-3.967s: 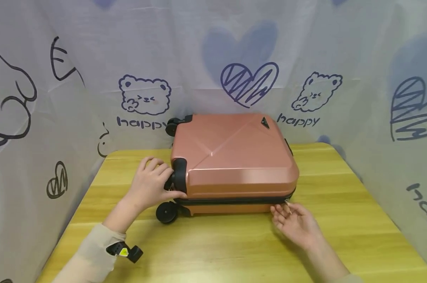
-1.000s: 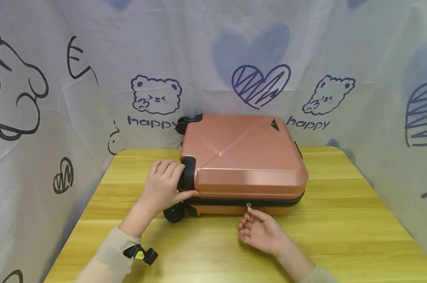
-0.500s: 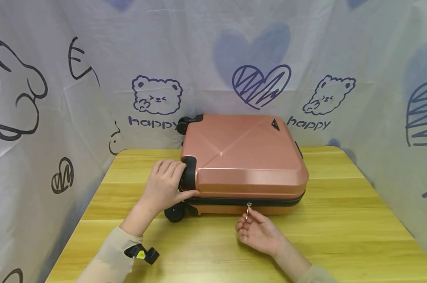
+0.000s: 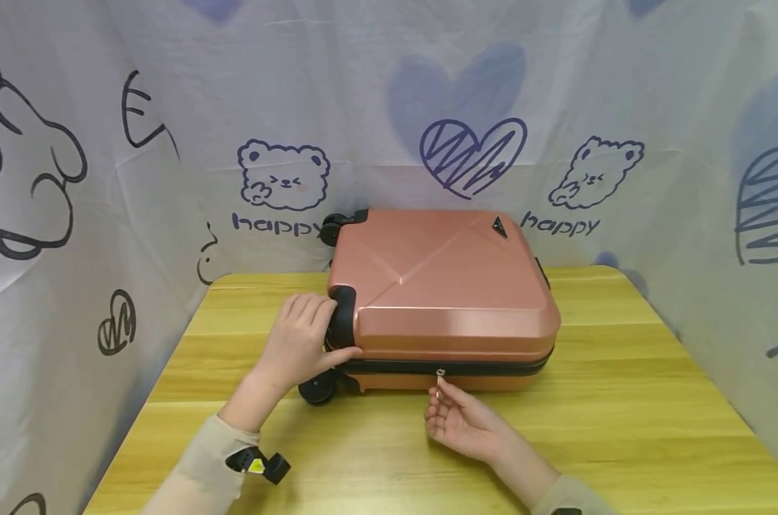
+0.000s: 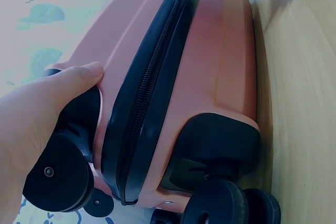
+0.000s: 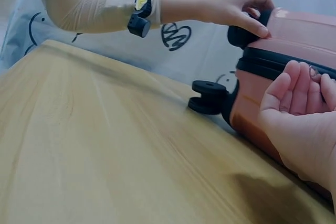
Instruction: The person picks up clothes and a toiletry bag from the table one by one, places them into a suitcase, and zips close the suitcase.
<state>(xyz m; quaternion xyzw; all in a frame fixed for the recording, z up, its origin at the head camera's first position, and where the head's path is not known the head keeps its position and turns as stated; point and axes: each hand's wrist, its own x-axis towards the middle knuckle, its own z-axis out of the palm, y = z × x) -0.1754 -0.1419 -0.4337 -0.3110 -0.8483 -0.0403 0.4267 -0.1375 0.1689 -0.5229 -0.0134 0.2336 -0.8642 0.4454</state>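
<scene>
A rose-pink hard-shell suitcase [image 4: 440,279] lies flat, its wheels toward the left. My left hand [image 4: 297,340] grips its near left corner by the black corner guard [image 4: 343,316]; the thumb presses on the shell, and the fingertips are hidden in the head view. Along the front side runs a black zipper [image 5: 144,95], with its teeth closed on the stretch left of the slider. At about the middle of that side my right hand [image 4: 462,423] pinches the metal zipper pull [image 4: 438,385] between thumb and forefinger, the other fingers curled below.
The suitcase rests on a yellow wood-grain table [image 4: 633,400]. Black wheels [image 4: 318,388] stick out at its left end. Behind and at both sides hangs a pale printed curtain [image 4: 376,93], close to the suitcase's far side.
Over the four seconds my right hand has drawn the zipper pull leftward from the near right corner to mid-front, slightly further in the last half second. My left hand keeps its grip.
</scene>
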